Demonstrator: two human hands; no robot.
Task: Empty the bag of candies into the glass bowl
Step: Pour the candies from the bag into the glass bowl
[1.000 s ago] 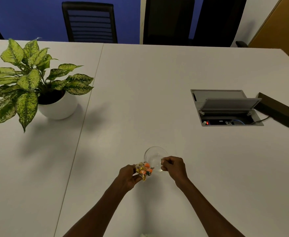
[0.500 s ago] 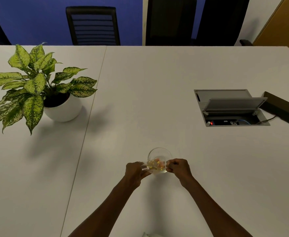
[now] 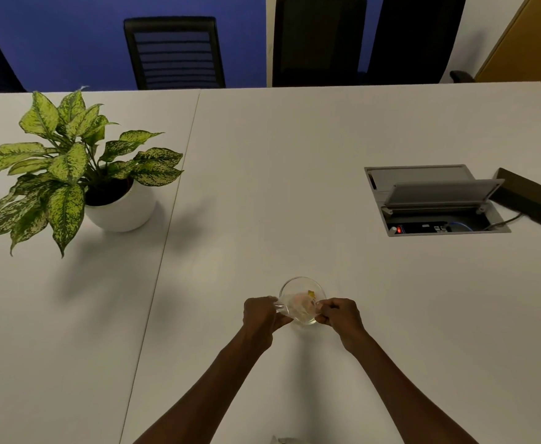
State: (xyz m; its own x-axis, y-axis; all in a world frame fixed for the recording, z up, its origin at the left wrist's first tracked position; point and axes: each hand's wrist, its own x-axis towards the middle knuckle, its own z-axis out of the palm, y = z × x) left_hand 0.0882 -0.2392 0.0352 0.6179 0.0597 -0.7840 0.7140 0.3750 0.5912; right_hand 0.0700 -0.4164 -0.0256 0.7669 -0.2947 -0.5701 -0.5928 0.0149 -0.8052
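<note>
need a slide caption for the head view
Both hands, left and right, hold a clear candy bag over the glass bowl on a white table.

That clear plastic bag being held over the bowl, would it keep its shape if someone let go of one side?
Probably not. The bag looks thin and crinkled, stretched only because the left hand and right hand pinch its ends. Released, it would likely sag into the glass bowl. It also seems very light and maybe slippery.
</note>
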